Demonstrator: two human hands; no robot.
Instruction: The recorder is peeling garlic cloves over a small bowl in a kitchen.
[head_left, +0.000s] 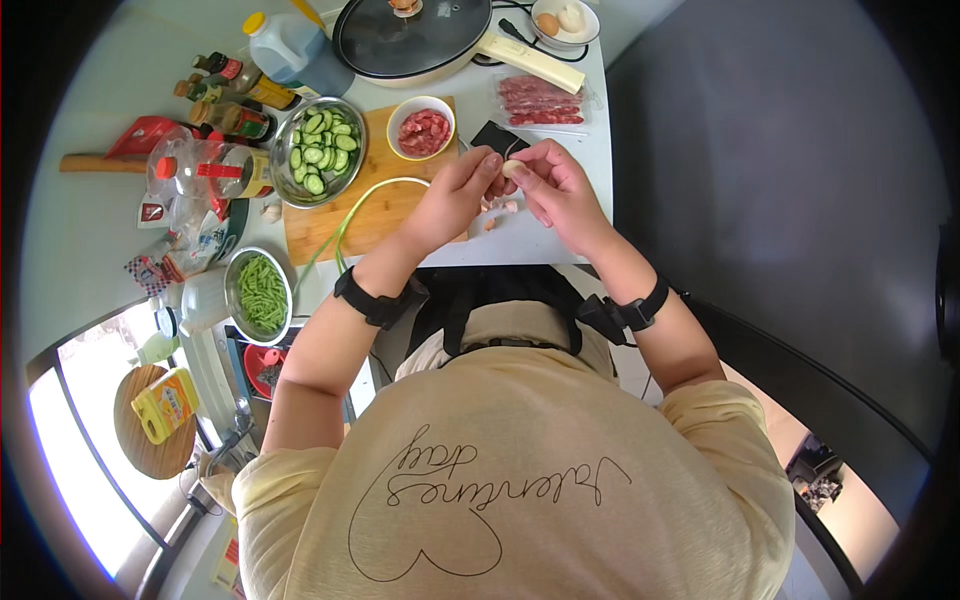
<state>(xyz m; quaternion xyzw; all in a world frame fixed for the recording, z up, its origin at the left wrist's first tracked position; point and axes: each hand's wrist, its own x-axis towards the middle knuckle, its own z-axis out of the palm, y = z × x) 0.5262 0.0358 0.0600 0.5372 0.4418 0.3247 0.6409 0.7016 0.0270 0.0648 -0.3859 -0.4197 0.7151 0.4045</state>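
A pale garlic clove (513, 168) is pinched between my two hands, over the counter's near edge. My right hand (561, 191) grips it with thumb and fingers. From the other side, my left hand (459, 191) has its thumb and fingertips closed against the clove; the exact contact is partly hidden. Small garlic pieces or skins (490, 224) lie on the counter below. Left of the hands is a wooden cutting board (382, 217), with scallion stalks (352, 214) running across it, partly behind my left forearm. A bowl of cut raw meat (424, 133) stands on its far part.
Sliced cucumber fills a metal bowl (319, 154); cut green beans (261, 295) sit in another. Bottles (232, 120) crowd the left wall. At the back are a lidded pan (412, 37), packaged sausages (541, 101) and a bowl with eggs (566, 26). A dark panel (750, 150) rises at right.
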